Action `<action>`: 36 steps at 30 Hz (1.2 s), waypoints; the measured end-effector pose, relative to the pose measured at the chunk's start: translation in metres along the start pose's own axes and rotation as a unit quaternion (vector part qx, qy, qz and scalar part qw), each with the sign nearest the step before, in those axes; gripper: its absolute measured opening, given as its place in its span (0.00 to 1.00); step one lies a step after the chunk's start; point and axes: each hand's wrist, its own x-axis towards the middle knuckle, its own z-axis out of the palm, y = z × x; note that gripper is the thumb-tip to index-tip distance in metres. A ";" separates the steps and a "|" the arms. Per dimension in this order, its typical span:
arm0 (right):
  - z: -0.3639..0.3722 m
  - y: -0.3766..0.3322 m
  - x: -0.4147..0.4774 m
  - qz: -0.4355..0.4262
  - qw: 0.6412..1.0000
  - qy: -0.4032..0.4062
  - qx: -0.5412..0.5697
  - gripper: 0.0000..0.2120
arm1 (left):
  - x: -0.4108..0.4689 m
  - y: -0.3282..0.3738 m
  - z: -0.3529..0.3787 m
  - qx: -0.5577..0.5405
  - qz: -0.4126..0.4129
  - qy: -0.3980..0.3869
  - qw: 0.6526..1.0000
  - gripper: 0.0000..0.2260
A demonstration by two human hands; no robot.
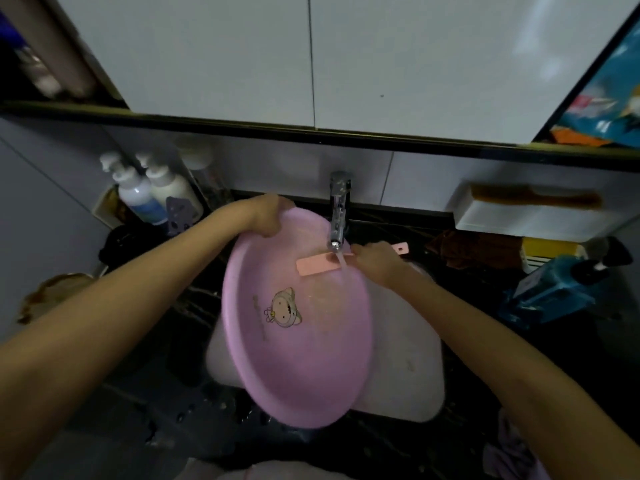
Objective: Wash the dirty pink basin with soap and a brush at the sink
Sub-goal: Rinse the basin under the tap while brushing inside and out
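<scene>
Gripping pink basin (298, 341) far rim: left hand (266, 216); right hand (375, 261) fingers (362, 252) clasp brush (318, 266) (under tap (337, 209)).

No writing here is clear enough to read.
The pink basin (311, 362) carries a cartoon figure (282, 308) with a short row of small letters at its left, too blurred to read. The labels on the two pump bottles (138, 200) at the far left and the print on the colourful package (606, 98) at the far right are blurred too.

The basin (298, 358) hides most of the sink (408, 368) (drain included), and the right hand (375, 263) covers the brush (317, 266) mid-handle.
</scene>
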 end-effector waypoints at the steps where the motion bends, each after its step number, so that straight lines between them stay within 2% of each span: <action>1: 0.005 0.002 -0.003 -0.041 0.998 0.036 0.020 0.23 | 0.005 0.001 0.002 0.002 -0.001 -0.011 1.000 0.24; 2: 0.004 0.007 -0.005 -0.024 0.998 0.015 0.060 0.23 | 0.009 0.003 0.001 0.003 0.000 -0.019 1.000 0.24; 4: 0.006 0.009 -0.011 -0.013 0.998 -0.008 0.065 0.23 | 0.015 0.005 0.002 0.003 0.003 -0.028 1.000 0.24; 5: 0.011 0.009 -0.015 -0.022 0.999 0.021 0.035 0.21 | 0.018 0.005 0.003 -0.005 0.003 -0.030 1.000 0.24; 6: 0.014 0.008 -0.018 0.012 0.999 0.012 0.049 0.19 | 0.020 0.004 0.003 -0.011 0.003 -0.029 1.000 0.24; 7: 0.019 0.010 -0.020 0.079 0.993 -0.034 0.076 0.22 | 0.021 0.002 0.004 -0.017 0.001 -0.028 0.999 0.24; 8: 0.017 0.007 -0.022 0.163 0.969 -0.122 0.137 0.28 | 0.022 0.000 0.005 -0.022 0.001 -0.027 0.999 0.24; 9: 0.018 0.005 -0.022 0.208 0.949 -0.165 0.170 0.33 | 0.022 -0.002 0.006 -0.026 -0.001 -0.027 0.999 0.25; 10: 0.021 0.004 -0.019 0.212 0.944 -0.172 0.184 0.37 | 0.022 -0.003 0.007 -0.026 0.000 -0.027 0.999 0.26; 11: 0.022 0.004 -0.015 0.215 0.945 -0.174 0.176 0.36 | 0.024 -0.003 0.009 -0.028 0.000 -0.028 0.999 0.27; 13: 0.022 0.006 -0.006 0.120 0.982 -0.111 0.093 0.26 | 0.024 -0.002 0.010 -0.024 0.003 -0.022 0.999 0.26; 14: 0.019 0.008 -0.003 0.054 0.997 -0.052 0.012 0.22 | 0.024 0.000 0.010 -0.023 0.006 -0.020 1.000 0.25; 15: 0.015 0.010 0.000 0.002 0.998 0.002 -0.055 0.18 | 0.025 0.001 0.010 -0.026 0.008 -0.018 0.999 0.25; 17: 0.008 0.009 0.000 -0.046 0.989 0.019 -0.141 0.20 | 0.026 0.003 0.010 -0.022 0.010 -0.016 1.000 0.24; 19: 0.004 0.002 -0.004 -0.027 0.995 -0.017 -0.096 0.18 | 0.025 0.003 0.011 -0.016 0.013 -0.019 1.000 0.22; 21: 0.010 0.006 -0.001 0.018 0.995 -0.091 -0.041 0.24 | 0.025 0.001 0.011 -0.022 0.013 -0.018 1.000 0.21; 22: 0.014 0.008 0.000 0.000 0.993 -0.108 -0.048 0.25 | 0.026 0.001 0.011 -0.025 0.013 -0.016 0.999 0.21; 23: 0.017 0.009 -0.001 -0.021 0.994 -0.077 -0.074 0.23 | 0.026 0.000 0.012 -0.024 0.014 -0.017 0.999 0.21; 24: 0.019 0.012 0.002 -0.061 0.990 0.017 -0.122 0.17 | 0.027 0.000 0.012 -0.025 0.013 -0.016 0.999 0.21; 25: 0.021 0.014 -0.002 -0.073 0.985 0.052 -0.147 0.14 | 0.027 0.000 0.013 -0.027 0.013 -0.014 0.999 0.21; 26: 0.024 0.017 -0.004 -0.088 0.976 0.107 -0.169 0.17 | 0.028 0.001 0.012 -0.027 0.014 -0.013 0.999 0.21; 28: 0.016 0.019 -0.009 -0.111 0.974 0.138 -0.140 0.20 | 0.028 0.002 0.012 -0.023 0.017 -0.010 1.000 0.21; 30: 0.018 0.016 -0.014 -0.104 0.975 0.140 -0.136 0.17 | 0.028 0.003 0.012 -0.024 0.013 -0.009 1.000 0.22; 32: 0.026 0.014 -0.028 -0.002 0.997 0.003 -0.076 0.18 | 0.026 0.003 0.012 -0.026 0.008 -0.005 1.000 0.23; 33: 0.029 0.013 -0.038 0.067 0.997 -0.048 -0.004 0.21 | 0.026 0.003 0.013 -0.029 0.007 -0.002 1.000 0.24; 35: 0.047 0.019 -0.048 0.170 0.971 -0.085 0.145 0.26 | 0.027 0.002 0.015 -0.036 0.003 0.011 0.999 0.26; 36: 0.050 0.018 -0.054 0.196 0.958 -0.110 0.179 0.29 | 0.026 0.002 0.015 -0.038 -0.003 0.020 0.999 0.27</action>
